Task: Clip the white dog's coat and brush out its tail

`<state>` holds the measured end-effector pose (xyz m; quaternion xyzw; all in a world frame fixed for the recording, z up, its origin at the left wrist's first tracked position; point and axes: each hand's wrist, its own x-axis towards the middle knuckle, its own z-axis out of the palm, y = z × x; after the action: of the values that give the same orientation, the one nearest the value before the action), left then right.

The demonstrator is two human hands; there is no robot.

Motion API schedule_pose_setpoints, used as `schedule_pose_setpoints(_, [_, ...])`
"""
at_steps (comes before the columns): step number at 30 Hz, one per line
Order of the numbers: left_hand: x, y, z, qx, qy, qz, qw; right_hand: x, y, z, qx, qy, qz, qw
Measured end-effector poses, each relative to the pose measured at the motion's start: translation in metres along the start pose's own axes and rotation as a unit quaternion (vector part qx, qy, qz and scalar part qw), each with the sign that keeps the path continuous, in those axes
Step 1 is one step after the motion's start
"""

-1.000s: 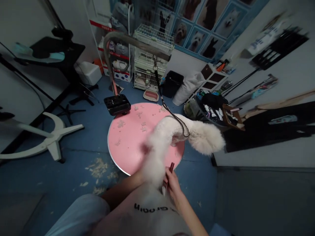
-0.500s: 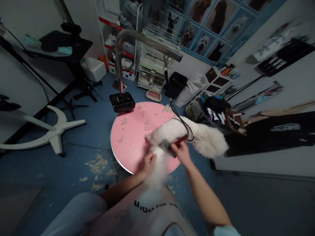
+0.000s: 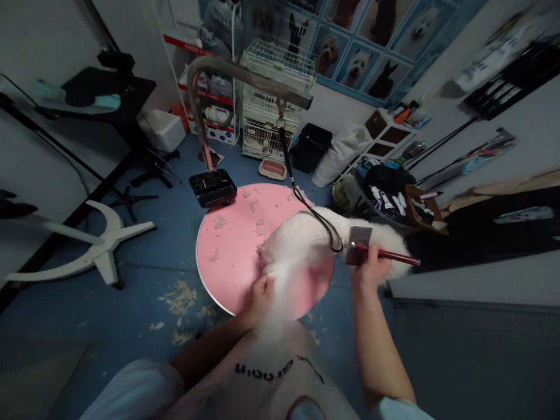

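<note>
A fluffy white dog (image 3: 301, 233) stands on a round pink grooming table (image 3: 227, 251), a black loop leash (image 3: 321, 217) around its body. My left hand (image 3: 261, 296) is closed on the dog's leg (image 3: 282, 291), which stretches towards my apron and is blurred. In my right hand (image 3: 371, 273) is a slicker brush (image 3: 359, 245) with a flat, square head and a dark red handle. It is in front of the fluffy right end of the dog; whether it touches the coat I cannot tell.
A bent metal arm (image 3: 249, 76) rises over the table, with a black tray (image 3: 213, 188) at its foot. Fur clumps lie on the tabletop and floor. Wire cages (image 3: 273, 99) stand behind; a tool-laden side table (image 3: 385, 195) is at right, a white stand base (image 3: 102, 248) at left.
My right hand has carried the slicker brush rightwards, from the dog's leg to the fluffy end of its body. My left hand stays on the leg. The view has shifted slightly.
</note>
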<state>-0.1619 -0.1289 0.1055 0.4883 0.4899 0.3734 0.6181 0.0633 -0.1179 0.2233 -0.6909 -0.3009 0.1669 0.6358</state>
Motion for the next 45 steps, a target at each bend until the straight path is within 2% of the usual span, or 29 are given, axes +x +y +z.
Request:
schedule_pose_setpoints(1, [0.000, 0.000, 0.000, -0.004, -0.004, -0.003, 1.000, -0.004, 0.002, 0.000, 0.012, -0.025, 0.018, 0.999])
schedule_pose_setpoints(3, [0.001, 0.001, 0.000, -0.006, -0.008, -0.003, 1.000, -0.017, 0.009, 0.002, -0.004, -0.130, 0.049, 0.990])
schedule_pose_setpoints(4, [0.001, 0.001, -0.001, -0.004, -0.009, -0.003, 1.000, -0.023, 0.013, 0.004, -0.009, -0.153, 0.068, 0.986])
schedule_pose_setpoints(5, [0.002, 0.001, -0.001, -0.001, -0.012, -0.008, 1.000, -0.026, 0.018, 0.005, -0.010, -0.144, 0.080, 0.986])
schedule_pose_setpoints(8, [0.003, 0.000, -0.001, -0.001, -0.022, -0.041, 0.999, -0.029, 0.027, 0.001, 0.019, 0.031, 0.045, 0.998])
schedule_pose_setpoints(9, [0.004, 0.000, -0.001, -0.001, -0.024, -0.050, 0.998, -0.030, 0.029, -0.001, 0.032, 0.061, 0.028, 0.997])
schedule_pose_setpoints(10, [0.005, 0.000, -0.001, 0.000, -0.024, -0.053, 0.998, -0.031, 0.030, -0.002, 0.038, 0.046, 0.022, 0.998])
schedule_pose_setpoints(12, [0.006, 0.000, -0.001, 0.011, -0.019, -0.045, 0.999, -0.033, 0.032, -0.002, 0.027, -0.090, 0.056, 0.994])
schedule_pose_setpoints(13, [0.006, 0.000, 0.000, 0.020, -0.014, -0.036, 0.999, -0.033, 0.032, -0.002, 0.014, -0.138, 0.080, 0.987])
schedule_pose_setpoints(14, [0.006, -0.001, -0.001, 0.031, -0.008, -0.027, 0.999, -0.032, 0.032, -0.002, 0.005, -0.132, 0.092, 0.987])
schedule_pose_setpoints(17, [0.006, -0.002, -0.002, 0.046, -0.005, -0.018, 0.999, -0.026, 0.027, -0.006, 0.014, 0.077, 0.037, 0.996])
schedule_pose_setpoints(18, [0.005, -0.002, -0.002, 0.042, -0.010, -0.021, 0.999, -0.025, 0.025, -0.007, 0.018, 0.090, 0.019, 0.996])
schedule_pose_setpoints(19, [0.005, -0.002, -0.003, 0.037, -0.016, -0.024, 0.999, -0.026, 0.023, -0.008, 0.016, 0.054, 0.014, 0.998])
schedule_pose_setpoints(22, [0.004, -0.002, -0.003, 0.037, -0.017, -0.015, 0.999, -0.031, 0.023, -0.007, -0.007, -0.126, 0.055, 0.990])
schedule_pose_setpoints(23, [0.003, -0.001, -0.002, 0.045, -0.012, -0.009, 0.999, -0.032, 0.024, -0.006, -0.012, -0.128, 0.064, 0.990])
schedule_pose_setpoints(26, [0.002, -0.001, -0.001, 0.059, -0.008, -0.009, 0.998, -0.032, 0.027, -0.007, -0.004, 0.004, 0.026, 1.000])
schedule_pose_setpoints(27, [0.002, -0.001, -0.001, 0.055, -0.013, -0.012, 0.998, -0.033, 0.028, -0.007, 0.000, 0.015, 0.007, 1.000])
schedule_pose_setpoints(28, [0.002, -0.002, -0.001, 0.046, -0.019, -0.016, 0.999, -0.034, 0.028, -0.007, -0.001, -0.014, -0.003, 1.000])
schedule_pose_setpoints(30, [0.002, -0.001, -0.001, 0.033, -0.024, -0.016, 0.999, -0.034, 0.026, -0.006, -0.018, -0.152, 0.022, 0.988])
schedule_pose_setpoints(31, [0.002, -0.001, -0.001, 0.033, -0.017, -0.011, 0.999, -0.032, 0.023, -0.006, -0.030, -0.194, 0.044, 0.980])
schedule_pose_setpoints(32, [0.002, 0.000, -0.001, 0.036, -0.009, -0.006, 0.999, -0.028, 0.020, -0.007, -0.041, -0.186, 0.052, 0.980])
schedule_pose_setpoints(35, [0.001, 0.004, 0.000, 0.028, 0.001, -0.010, 1.000, -0.018, 0.008, -0.012, -0.030, 0.029, -0.022, 0.999])
schedule_pose_setpoints(36, [0.001, 0.005, 0.000, 0.015, -0.004, -0.015, 1.000, -0.017, 0.004, -0.012, -0.023, 0.049, -0.045, 0.998])
schedule_pose_setpoints(37, [0.000, 0.006, 0.001, 0.001, -0.008, -0.019, 1.000, -0.018, 0.002, -0.012, -0.020, 0.018, -0.049, 0.998])
schedule_pose_setpoints(40, [0.001, 0.008, 0.004, -0.023, -0.001, -0.009, 1.000, -0.028, 0.002, -0.005, -0.039, -0.179, 0.013, 0.983])
schedule_pose_setpoints(41, [0.001, 0.009, 0.005, -0.023, 0.005, -0.002, 1.000, -0.032, 0.003, -0.003, -0.046, -0.196, 0.027, 0.979])
schedule_pose_setpoints(42, [0.001, 0.010, 0.006, -0.021, 0.009, 0.002, 1.000, -0.035, 0.005, 0.000, -0.050, -0.169, 0.026, 0.984])
schedule_pose_setpoints(44, [0.002, 0.012, 0.009, -0.022, 0.010, 0.002, 1.000, -0.039, 0.010, 0.002, -0.044, -0.074, -0.006, 0.996])
schedule_pose_setpoints(45, [0.002, 0.012, 0.009, -0.030, 0.009, -0.004, 0.999, -0.041, 0.012, 0.003, -0.038, -0.052, -0.020, 0.998])
